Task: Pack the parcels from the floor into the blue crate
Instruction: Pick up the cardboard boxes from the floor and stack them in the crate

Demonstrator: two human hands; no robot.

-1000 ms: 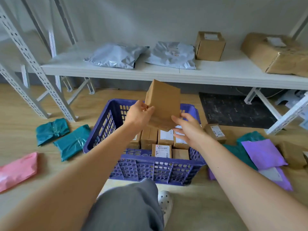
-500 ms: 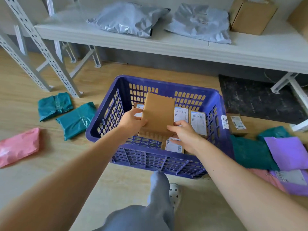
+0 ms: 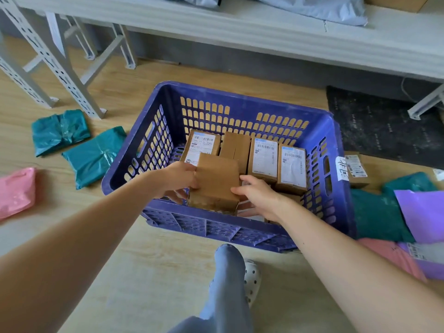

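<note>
A plain brown cardboard box [image 3: 216,181] sits low inside the blue crate [image 3: 240,102], near its front wall. My left hand [image 3: 177,179] grips the box's left side and my right hand [image 3: 257,195] holds its right side. Behind it several labelled brown boxes [image 3: 264,155] stand in a row in the crate. On the floor lie two teal bags [image 3: 79,145] to the left, a pink bag [image 3: 16,191] at the far left, and a small box [image 3: 356,169], teal, purple [image 3: 422,212] and pink bags to the right.
A white shelf [image 3: 288,37] with grey mailer bags runs across the top; its perforated metal legs [image 3: 55,63] stand at the left. A dark mat [image 3: 379,126] lies behind the crate on the right. My leg and a white shoe [image 3: 252,277] are in front of the crate.
Both hands have brought the brown box down from above the crate into its front part. The view has tilted down and closer to the crate.
</note>
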